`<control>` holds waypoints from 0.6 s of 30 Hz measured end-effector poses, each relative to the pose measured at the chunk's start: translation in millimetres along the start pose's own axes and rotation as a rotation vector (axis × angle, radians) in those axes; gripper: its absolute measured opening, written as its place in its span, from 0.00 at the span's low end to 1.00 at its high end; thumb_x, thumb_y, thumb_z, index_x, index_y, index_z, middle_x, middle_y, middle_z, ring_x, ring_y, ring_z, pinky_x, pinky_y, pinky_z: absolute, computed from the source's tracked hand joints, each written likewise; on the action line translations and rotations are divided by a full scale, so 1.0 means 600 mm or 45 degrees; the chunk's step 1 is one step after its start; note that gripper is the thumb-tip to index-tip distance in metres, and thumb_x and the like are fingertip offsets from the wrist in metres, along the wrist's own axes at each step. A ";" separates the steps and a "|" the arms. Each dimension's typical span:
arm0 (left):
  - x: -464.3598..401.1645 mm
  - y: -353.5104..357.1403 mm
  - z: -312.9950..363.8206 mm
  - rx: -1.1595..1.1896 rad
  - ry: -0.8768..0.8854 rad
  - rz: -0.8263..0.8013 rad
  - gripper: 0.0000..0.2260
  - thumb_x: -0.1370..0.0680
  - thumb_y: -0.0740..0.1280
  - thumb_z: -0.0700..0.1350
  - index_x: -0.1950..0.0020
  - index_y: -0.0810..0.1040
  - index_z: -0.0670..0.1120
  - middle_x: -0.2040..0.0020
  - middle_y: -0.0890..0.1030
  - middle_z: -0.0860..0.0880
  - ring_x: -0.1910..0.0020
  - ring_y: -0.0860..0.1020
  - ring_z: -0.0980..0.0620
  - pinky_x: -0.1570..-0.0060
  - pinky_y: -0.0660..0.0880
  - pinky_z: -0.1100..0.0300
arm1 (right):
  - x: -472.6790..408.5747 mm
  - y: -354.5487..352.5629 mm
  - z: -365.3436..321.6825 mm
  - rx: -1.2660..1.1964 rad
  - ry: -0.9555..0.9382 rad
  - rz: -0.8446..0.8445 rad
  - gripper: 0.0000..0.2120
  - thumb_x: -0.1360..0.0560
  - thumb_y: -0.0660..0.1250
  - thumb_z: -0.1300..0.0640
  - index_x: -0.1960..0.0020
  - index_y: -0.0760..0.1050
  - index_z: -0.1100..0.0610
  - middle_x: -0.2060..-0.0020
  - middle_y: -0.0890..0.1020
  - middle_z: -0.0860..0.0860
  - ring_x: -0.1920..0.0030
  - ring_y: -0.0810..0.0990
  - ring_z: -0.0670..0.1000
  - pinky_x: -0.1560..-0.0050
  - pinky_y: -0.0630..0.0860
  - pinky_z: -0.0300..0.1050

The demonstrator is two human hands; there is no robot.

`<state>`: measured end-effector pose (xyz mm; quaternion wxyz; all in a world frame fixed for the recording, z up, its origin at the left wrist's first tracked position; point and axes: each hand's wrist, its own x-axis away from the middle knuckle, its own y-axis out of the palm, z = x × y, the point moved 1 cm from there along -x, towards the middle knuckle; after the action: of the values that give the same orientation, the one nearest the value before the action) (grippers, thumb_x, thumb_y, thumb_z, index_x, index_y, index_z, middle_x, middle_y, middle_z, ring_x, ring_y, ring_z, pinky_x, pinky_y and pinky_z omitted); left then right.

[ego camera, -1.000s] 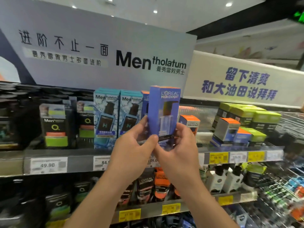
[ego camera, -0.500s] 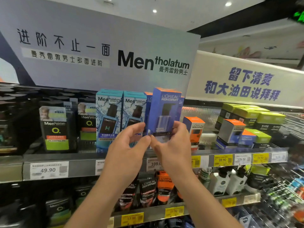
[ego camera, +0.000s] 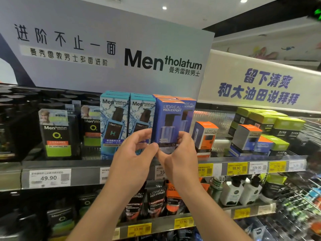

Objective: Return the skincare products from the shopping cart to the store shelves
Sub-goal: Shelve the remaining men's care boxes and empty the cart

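Top shelf [ego camera: 86, 173], L to R: two light-blue Mentholatum boxes [ego camera: 114, 124], then the blue L'Oréal Men Expert box [ego camera: 167, 119], upright just beside them w/ a matching box [ego camera: 188, 117] behind. Left hand [ego camera: 133, 159] and right hand [ego camera: 180, 153] pinch its lower corners, fingers curled; prob. resting on the shelf, base hidden. Orange-top L'Oréal box [ego camera: 205, 136] further R.

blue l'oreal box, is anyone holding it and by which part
Yes. Both hands hold the blue L'Oreal box at its lower end: the left hand on its left edge, the right hand on its right.
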<state>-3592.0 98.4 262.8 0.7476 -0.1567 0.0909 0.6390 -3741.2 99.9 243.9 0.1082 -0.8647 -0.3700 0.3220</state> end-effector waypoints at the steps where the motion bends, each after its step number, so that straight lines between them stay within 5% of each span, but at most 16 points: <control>1: 0.000 0.000 0.000 0.004 0.001 0.001 0.17 0.22 0.68 0.54 0.33 0.76 0.62 0.38 0.79 0.65 0.40 0.77 0.67 0.41 0.74 0.62 | 0.000 0.000 0.000 0.002 0.004 -0.004 0.31 0.32 0.81 0.42 0.36 0.69 0.47 0.45 0.75 0.42 0.47 0.77 0.43 0.48 0.78 0.39; 18: -0.001 -0.003 -0.005 -0.007 -0.012 -0.002 0.15 0.20 0.68 0.53 0.34 0.76 0.63 0.38 0.78 0.65 0.41 0.76 0.67 0.51 0.71 0.68 | -0.005 0.008 0.003 -0.028 -0.001 -0.036 0.28 0.32 0.80 0.42 0.39 0.69 0.43 0.46 0.78 0.42 0.49 0.81 0.43 0.47 0.83 0.48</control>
<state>-3590.2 96.7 260.4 0.7479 -0.1557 0.0853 0.6396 -3741.3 94.1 241.8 0.1033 -0.8605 -0.3856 0.3166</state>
